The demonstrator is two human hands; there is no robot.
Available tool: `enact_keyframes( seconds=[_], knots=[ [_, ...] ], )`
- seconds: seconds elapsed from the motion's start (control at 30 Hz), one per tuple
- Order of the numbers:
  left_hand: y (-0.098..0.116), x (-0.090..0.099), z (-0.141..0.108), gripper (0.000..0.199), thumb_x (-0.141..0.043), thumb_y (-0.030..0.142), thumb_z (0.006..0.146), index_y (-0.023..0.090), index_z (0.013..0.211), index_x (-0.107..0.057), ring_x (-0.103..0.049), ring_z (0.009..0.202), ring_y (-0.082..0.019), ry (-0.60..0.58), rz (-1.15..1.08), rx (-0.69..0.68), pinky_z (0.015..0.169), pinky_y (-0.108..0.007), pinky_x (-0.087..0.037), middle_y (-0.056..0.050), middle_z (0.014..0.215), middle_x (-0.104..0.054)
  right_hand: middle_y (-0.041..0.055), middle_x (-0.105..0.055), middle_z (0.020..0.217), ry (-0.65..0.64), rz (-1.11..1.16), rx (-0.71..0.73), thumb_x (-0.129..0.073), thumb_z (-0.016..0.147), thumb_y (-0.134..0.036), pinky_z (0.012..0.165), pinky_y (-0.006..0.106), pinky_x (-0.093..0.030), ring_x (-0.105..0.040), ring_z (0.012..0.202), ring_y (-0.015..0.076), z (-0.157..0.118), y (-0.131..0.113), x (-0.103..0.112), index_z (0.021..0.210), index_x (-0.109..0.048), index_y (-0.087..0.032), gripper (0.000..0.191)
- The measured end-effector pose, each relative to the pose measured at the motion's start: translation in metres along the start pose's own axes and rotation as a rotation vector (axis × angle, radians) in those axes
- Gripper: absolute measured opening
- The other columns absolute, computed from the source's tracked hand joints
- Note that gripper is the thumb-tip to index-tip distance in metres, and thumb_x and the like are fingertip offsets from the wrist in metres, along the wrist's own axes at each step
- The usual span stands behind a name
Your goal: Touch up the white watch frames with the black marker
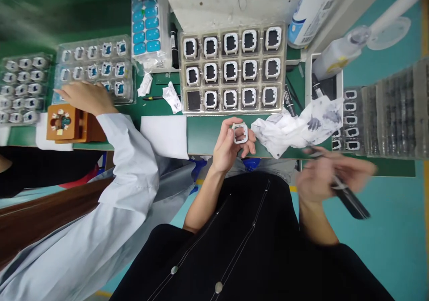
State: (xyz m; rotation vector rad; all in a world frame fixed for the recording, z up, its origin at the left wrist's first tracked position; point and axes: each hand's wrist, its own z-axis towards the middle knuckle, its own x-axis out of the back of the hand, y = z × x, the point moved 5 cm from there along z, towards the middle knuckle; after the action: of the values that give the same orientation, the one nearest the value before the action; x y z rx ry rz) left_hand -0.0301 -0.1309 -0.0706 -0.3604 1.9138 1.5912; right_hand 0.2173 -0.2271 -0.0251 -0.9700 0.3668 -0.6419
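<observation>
My left hand pinches a small white watch-case frame with a large squarish opening, just in front of the bench edge. Off to the right, my right hand, smeared by motion, is closed on a black marker pen that slants down to the right. Ahead of my left hand lies a clear plastic tray with rows of similar white frames; its front-left pocket holds no frame. A stained white cloth rests between my two hands.
On the left, a co-worker's hand reaches over another tray, beside a brown fixture. Bottles and a white box stand at the right, near stacked trays. A white pad lies front left.
</observation>
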Motion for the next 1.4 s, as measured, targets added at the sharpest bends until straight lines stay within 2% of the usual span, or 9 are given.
enact_keyframes(
  seconds=[0.1, 0.2, 0.27, 0.4, 0.53, 0.7, 1.03, 1.23, 1.4],
  knots=[
    [-0.009, -0.003, -0.001, 0.052, -0.078, 0.073, 0.105, 0.03, 0.128, -0.058, -0.073, 0.064, -0.018, 0.012, -0.017, 0.024, 0.05, -0.025, -0.047, -0.001, 0.094, -0.078, -0.0024, -0.081, 0.084, -0.245, 0.106, -0.098, -0.082, 0.105, -0.036, 0.081, 0.049, -0.079, -0.091, 0.088, 0.028, -0.013, 0.0, -0.096, 0.104, -0.063, -0.03, 0.02],
    [-0.011, 0.001, -0.001, 0.052, -0.082, 0.072, 0.103, 0.029, 0.125, -0.063, -0.067, 0.062, -0.015, 0.086, -0.006, -0.008, 0.054, -0.026, -0.051, -0.001, 0.091, -0.076, -0.0063, -0.08, 0.073, -0.304, 0.262, -0.145, -0.079, 0.108, -0.032, 0.089, 0.045, -0.081, -0.093, 0.1, 0.0284, -0.021, -0.002, -0.127, 0.104, -0.06, -0.03, 0.019],
    [-0.011, 0.005, -0.002, 0.051, -0.085, 0.071, 0.101, 0.029, 0.123, -0.065, -0.066, 0.064, -0.015, 0.128, 0.004, -0.025, 0.058, -0.027, -0.054, 0.0, 0.089, -0.074, -0.0076, -0.082, 0.074, -0.296, 0.3, -0.164, -0.08, 0.108, -0.032, 0.091, 0.044, -0.081, -0.093, 0.102, 0.0269, -0.024, -0.001, -0.129, 0.104, -0.059, -0.03, 0.021],
    [-0.012, 0.009, -0.006, 0.051, -0.089, 0.069, 0.099, 0.028, 0.12, -0.067, -0.069, 0.068, -0.015, 0.183, 0.025, -0.035, 0.064, -0.029, -0.058, 0.0, 0.09, -0.073, 0.0019, -0.092, 0.105, -0.306, 0.291, -0.23, -0.082, 0.107, -0.033, 0.085, 0.044, -0.08, -0.093, 0.108, 0.0292, -0.027, 0.004, -0.13, 0.105, -0.059, -0.03, 0.024],
    [-0.013, 0.01, -0.011, 0.048, -0.085, 0.069, 0.103, 0.029, 0.122, -0.067, -0.068, 0.068, -0.014, 0.214, 0.091, -0.056, 0.068, -0.03, -0.058, -0.001, 0.096, -0.075, 0.0023, -0.092, 0.099, -0.318, 0.26, -0.225, -0.079, 0.109, -0.034, 0.088, 0.047, -0.08, -0.093, 0.107, 0.0296, -0.028, 0.004, -0.136, 0.103, -0.058, -0.03, 0.022],
    [-0.012, 0.012, -0.012, 0.054, -0.085, 0.076, 0.099, 0.029, 0.118, -0.067, -0.069, 0.076, -0.017, 0.293, 0.17, -0.091, 0.074, -0.031, -0.058, -0.001, 0.093, -0.074, 0.0046, -0.093, 0.109, -0.293, 0.302, -0.281, -0.079, 0.11, -0.036, 0.079, 0.044, -0.08, -0.093, 0.102, 0.0295, -0.031, 0.008, -0.139, 0.102, -0.056, -0.03, 0.025],
    [-0.011, 0.006, -0.014, 0.047, -0.079, 0.071, 0.105, 0.03, 0.123, -0.067, -0.067, 0.073, -0.016, 0.245, 0.197, -0.103, 0.071, -0.029, -0.054, 0.001, 0.09, -0.071, -0.0017, -0.089, 0.087, -0.332, 0.304, -0.272, -0.078, 0.11, -0.031, 0.081, 0.043, -0.079, -0.093, 0.108, 0.0301, -0.026, 0.004, -0.135, 0.102, -0.056, -0.031, 0.023],
    [-0.011, 0.004, -0.013, 0.039, -0.076, 0.066, 0.11, 0.03, 0.124, -0.068, -0.065, 0.072, -0.014, 0.2, 0.204, -0.152, 0.071, -0.027, -0.052, 0.001, 0.086, -0.071, -0.0043, -0.087, 0.087, -0.299, 0.35, -0.316, -0.08, 0.109, -0.028, 0.087, 0.04, -0.079, -0.093, 0.108, 0.028, -0.029, 0.009, -0.134, 0.103, -0.058, -0.03, 0.022],
    [-0.011, 0.001, -0.012, 0.04, -0.076, 0.066, 0.11, 0.029, 0.124, -0.067, -0.065, 0.071, -0.014, 0.178, 0.201, -0.153, 0.068, -0.026, -0.051, 0.001, 0.088, -0.072, -0.0053, -0.086, 0.084, -0.284, 0.312, -0.287, -0.081, 0.108, -0.032, 0.098, 0.049, -0.08, -0.093, 0.1, 0.027, -0.029, 0.012, -0.133, 0.103, -0.058, -0.03, 0.023]
  ],
)
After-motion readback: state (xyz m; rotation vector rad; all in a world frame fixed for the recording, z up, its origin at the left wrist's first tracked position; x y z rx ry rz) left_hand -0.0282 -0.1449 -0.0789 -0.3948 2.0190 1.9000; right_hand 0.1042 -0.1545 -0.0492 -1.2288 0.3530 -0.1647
